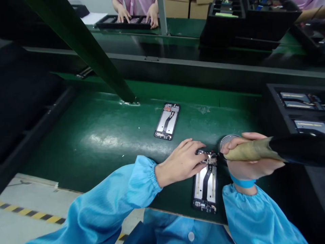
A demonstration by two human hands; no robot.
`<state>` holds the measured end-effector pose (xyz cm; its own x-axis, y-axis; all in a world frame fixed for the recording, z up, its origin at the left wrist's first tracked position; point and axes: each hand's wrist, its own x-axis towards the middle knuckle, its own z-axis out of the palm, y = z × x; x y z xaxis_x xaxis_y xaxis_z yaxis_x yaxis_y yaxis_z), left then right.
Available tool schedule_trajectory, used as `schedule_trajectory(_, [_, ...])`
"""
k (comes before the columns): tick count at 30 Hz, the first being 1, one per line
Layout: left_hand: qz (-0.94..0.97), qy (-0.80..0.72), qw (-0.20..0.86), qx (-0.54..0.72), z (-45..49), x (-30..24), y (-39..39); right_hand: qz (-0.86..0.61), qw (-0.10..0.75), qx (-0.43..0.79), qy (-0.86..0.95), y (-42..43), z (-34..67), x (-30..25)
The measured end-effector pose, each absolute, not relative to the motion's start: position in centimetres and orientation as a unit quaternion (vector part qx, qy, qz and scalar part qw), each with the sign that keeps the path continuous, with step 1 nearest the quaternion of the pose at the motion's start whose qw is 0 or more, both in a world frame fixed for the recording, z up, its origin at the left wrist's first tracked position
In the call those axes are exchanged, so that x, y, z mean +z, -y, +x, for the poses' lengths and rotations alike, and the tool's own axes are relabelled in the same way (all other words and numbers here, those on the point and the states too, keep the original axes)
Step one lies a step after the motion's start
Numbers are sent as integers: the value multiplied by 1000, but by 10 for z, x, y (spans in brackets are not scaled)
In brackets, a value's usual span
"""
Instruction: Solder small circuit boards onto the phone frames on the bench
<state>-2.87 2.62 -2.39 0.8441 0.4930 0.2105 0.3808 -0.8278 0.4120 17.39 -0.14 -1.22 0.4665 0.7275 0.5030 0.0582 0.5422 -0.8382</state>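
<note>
An opened smartphone (205, 183), its inner board, silver plate and black ribbon cable showing, lies on the green bench close to my body. Across its top end rests my left hand (181, 161), with bent fingers and thumb holding it at the left edge and over the board. My right hand (250, 159) is closed around a thick tool that looks like an electric screwdriver (254, 149), with a tan-taped grip and black body. The tool's tip is hidden, close to the phone's upper right corner. A round perforated metal dish (228, 139) sits partly behind this hand.
Farther up the green bench (114, 139) lies a second opened smartphone (167, 121). A slanted green post (101, 61) stands left of it. Black trays with phone parts (286, 112) are stacked on the right. Across the bench, a co-worker's hands (152, 15) touch a black tray (106, 23).
</note>
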Motion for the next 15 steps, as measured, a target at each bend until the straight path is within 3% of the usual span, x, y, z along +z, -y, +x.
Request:
schedule_trajectory(7, [933, -244, 207, 168, -27, -28, -19, -454, 739, 180, 465, -1, 170, -10])
schedule_trajectory(15, [929, -246, 211, 180, -27, -31, -20, -393, 741, 233, 492, -1, 169, -19])
